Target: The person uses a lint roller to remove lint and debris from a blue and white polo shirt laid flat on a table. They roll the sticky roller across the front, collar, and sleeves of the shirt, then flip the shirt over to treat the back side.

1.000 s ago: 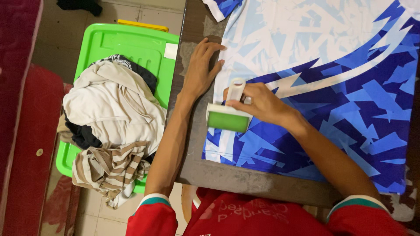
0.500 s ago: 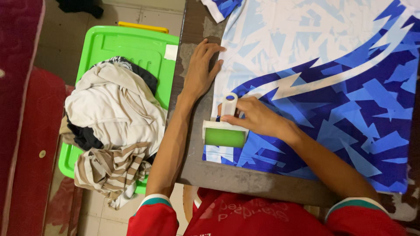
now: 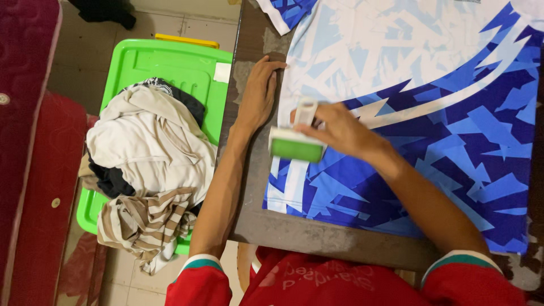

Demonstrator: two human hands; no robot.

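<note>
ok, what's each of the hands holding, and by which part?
Right hand grips the lint roller by its white handle. Left hand holds nothing, resting flat at the jersey edge.

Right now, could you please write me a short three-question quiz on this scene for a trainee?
1. True or false: the right hand holds a lint roller.
2. Where does the left hand rest? A) on the clothes pile B) flat at the jersey's edge C) on the bin's rim
3. Fill in: the clothes pile lies on a green ____.

Key
1. True; the roller sits on the blue and white jersey.
2. B; it lies at the jersey's left edge on the table.
3. Bin lid.
</note>
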